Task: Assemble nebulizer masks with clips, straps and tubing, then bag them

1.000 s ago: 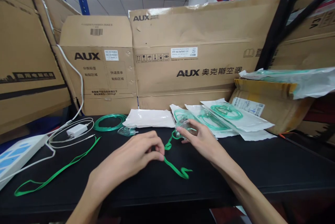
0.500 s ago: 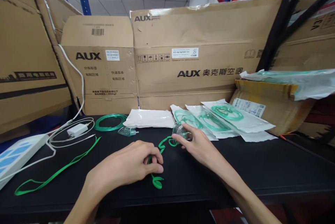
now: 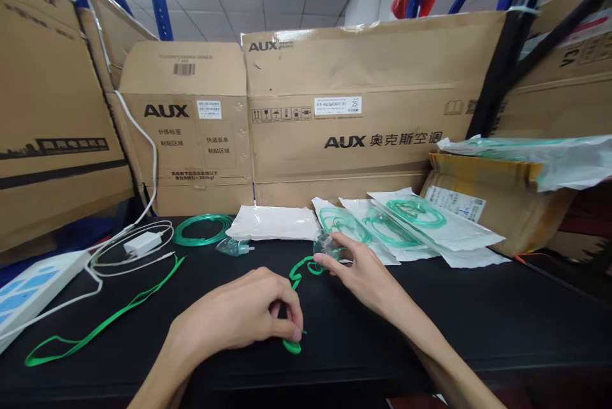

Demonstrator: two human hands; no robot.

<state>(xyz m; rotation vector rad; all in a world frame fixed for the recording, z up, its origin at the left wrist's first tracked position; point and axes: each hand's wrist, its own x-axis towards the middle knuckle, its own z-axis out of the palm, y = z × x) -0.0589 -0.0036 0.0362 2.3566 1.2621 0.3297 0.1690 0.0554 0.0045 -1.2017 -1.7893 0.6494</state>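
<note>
My left hand [image 3: 243, 316] is curled into a pinch on a green elastic strap [image 3: 299, 269], whose end loop shows just under the fingertips. The strap runs up across the black table [image 3: 478, 313] to a small clear mask piece [image 3: 326, 244]. My right hand [image 3: 358, 272] rests its fingers on that mask piece, thumb at the strap's upper end. A second green strap [image 3: 102, 323] lies loose at the left.
Sealed white pouches with green tubing [image 3: 411, 218] fan out behind my right hand, beside a flat white pouch [image 3: 272, 223]. A green tubing coil [image 3: 203, 229], a small clear connector [image 3: 233, 246], a white charger with cable [image 3: 141, 243] and cardboard boxes [image 3: 354, 109] stand behind.
My left hand has drawn the strap toward me, gathering it from a long zigzag into a short bunch. The right hand stayed at the mask piece. The camera tilted slightly.
</note>
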